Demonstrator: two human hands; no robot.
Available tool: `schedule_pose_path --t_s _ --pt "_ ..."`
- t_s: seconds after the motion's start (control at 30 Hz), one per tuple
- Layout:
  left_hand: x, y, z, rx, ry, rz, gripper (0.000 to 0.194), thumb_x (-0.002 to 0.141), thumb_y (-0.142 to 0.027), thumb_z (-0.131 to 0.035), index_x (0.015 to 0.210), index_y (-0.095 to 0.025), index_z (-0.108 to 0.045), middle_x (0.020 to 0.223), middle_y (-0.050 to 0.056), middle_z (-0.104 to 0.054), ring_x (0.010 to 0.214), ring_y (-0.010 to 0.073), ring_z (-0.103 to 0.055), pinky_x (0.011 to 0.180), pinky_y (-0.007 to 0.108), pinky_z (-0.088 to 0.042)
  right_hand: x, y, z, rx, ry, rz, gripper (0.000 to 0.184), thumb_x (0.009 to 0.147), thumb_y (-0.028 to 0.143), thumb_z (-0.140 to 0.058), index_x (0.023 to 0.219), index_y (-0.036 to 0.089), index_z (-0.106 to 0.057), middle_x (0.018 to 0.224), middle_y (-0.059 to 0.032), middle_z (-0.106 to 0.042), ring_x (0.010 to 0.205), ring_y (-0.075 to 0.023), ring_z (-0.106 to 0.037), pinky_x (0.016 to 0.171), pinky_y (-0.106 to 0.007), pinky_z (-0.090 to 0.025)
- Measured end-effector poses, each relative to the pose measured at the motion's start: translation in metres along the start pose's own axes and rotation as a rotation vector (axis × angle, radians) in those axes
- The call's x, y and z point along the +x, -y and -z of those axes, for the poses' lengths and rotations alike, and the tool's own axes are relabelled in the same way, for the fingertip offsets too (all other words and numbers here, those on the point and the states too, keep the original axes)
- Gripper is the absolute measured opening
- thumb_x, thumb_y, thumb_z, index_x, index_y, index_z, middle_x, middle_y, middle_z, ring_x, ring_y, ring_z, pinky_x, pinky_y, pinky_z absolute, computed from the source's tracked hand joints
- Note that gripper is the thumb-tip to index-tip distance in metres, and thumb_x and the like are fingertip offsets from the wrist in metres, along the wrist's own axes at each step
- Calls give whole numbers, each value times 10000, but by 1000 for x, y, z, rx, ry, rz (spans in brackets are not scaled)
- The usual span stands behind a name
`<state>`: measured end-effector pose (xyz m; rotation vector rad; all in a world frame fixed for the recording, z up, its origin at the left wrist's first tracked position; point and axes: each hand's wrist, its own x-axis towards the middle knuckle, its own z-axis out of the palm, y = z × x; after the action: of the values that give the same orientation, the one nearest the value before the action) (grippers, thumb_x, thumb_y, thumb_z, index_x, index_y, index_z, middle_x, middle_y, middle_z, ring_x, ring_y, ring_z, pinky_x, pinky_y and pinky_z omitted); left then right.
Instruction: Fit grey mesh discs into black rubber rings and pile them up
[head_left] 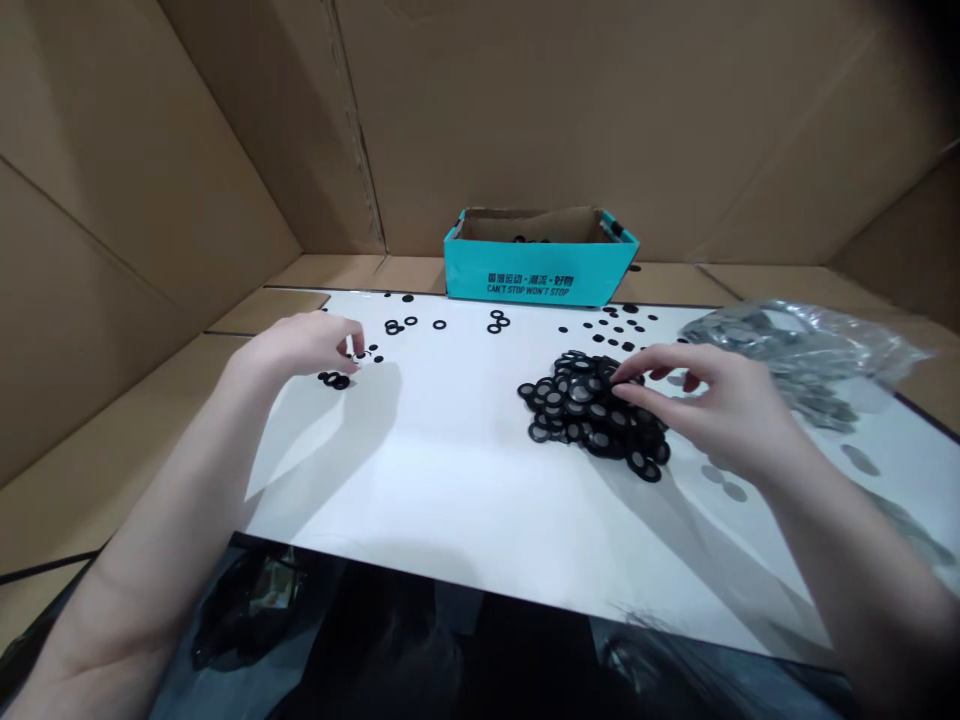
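Observation:
My left hand (311, 343) rests at the left of the white sheet (450, 480), fingers curled in a pinch on a small black ring at its fingertips. Beside it lies a small cluster of black rings (334, 380). My right hand (701, 400) reaches over a heap of black-rimmed mesh discs (589, 415) in the middle, its fingers spread and touching the top of the heap. Whether a disc is caught between those fingers does not show.
A teal cardboard box (540, 272) stands at the back centre. Loose black rings (420, 324) and small dots (611, 325) are scattered before it. A clear plastic bag of grey discs (795, 350) lies at the right. Cardboard walls surround the sheet; black bags lie below its near edge.

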<state>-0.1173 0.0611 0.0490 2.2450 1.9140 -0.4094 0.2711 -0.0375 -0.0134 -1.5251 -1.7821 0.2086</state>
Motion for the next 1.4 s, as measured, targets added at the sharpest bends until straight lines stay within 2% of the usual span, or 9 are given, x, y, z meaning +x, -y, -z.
schedule_pose_path --t_s 0.13,0.27,0.43,0.6,0.7,0.83,0.97,1.2,1.4 --pt "9 20 -17 9 68 -14 362 668 -346 -684 1012 -233 -684 1097 83 -753 962 288 -669 686 291 -418 0 -1 -4 -108 -8 -14 23 761 284 -775 773 265 -778 887 -91 -761 847 -294 -634 672 -385 -391" --pt "12 27 -26 -25 62 -90 272 654 -314 -656 913 -231 -670 1058 64 -738 939 242 -658 724 275 -444 0 2 -2 -145 -87 3 96 762 299 -783 848 257 -777 875 -101 -729 849 -289 -612 688 -384 -401" --pt "12 25 -21 -63 68 -159 172 685 -295 -614 836 -228 -661 1003 44 -750 949 224 -663 752 264 -456 -3 10 1 -130 -109 -47 116 792 365 -717 803 254 -748 902 -95 -737 822 -276 -615 698 -386 -393" --pt "10 17 -17 -6 105 -150 274 683 -273 -614 945 -229 -680 1027 54 -754 952 233 -676 739 271 -465 -7 18 0 -62 -130 -5 105 808 338 -691 790 246 -736 858 -94 -724 800 -262 -605 700 -387 -384" --pt "11 16 -17 35 118 -134 233 698 -294 -622 910 -231 -695 1034 61 -755 958 245 -671 749 283 -459 -7 19 -2 -32 -136 7 104 814 322 -680 787 238 -737 838 -93 -711 786 -249 -599 690 -383 -386" --pt "11 17 -19 60 110 -147 231 708 -270 -613 915 -231 -709 1090 68 -749 1069 280 -635 893 350 -437 -6 18 -6 14 -160 16 149 778 377 -670 760 247 -740 802 -72 -711 749 -240 -601 653 -367 -388" --pt "9 19 -23 78 87 -166 230 735 -238 -594 930 -244 -715 1197 59 -727 1196 327 -573 1033 467 -340 -8 19 -11 35 -158 42 187 784 414 -652 759 250 -740 826 -59 -734 754 -232 -617 671 -365 -405" --pt "4 22 -28 15 127 -204 224 741 -150 -553 898 -236 -687 958 1 -756 927 223 -652 1048 452 -262 -7 20 -10 23 -175 47 194 780 405 -646 761 233 -734 812 -62 -726 765 -234 -622 691 -367 -415" --pt "8 24 -31 -5 128 -209 218 728 -161 -586 869 -246 -729 904 -4 -755 878 219 -645 1026 429 -273 -10 15 -8 -3 -177 27 185 778 399 -655 768 238 -747 826 -62 -732 758 -231 -622 691 -369 -416"
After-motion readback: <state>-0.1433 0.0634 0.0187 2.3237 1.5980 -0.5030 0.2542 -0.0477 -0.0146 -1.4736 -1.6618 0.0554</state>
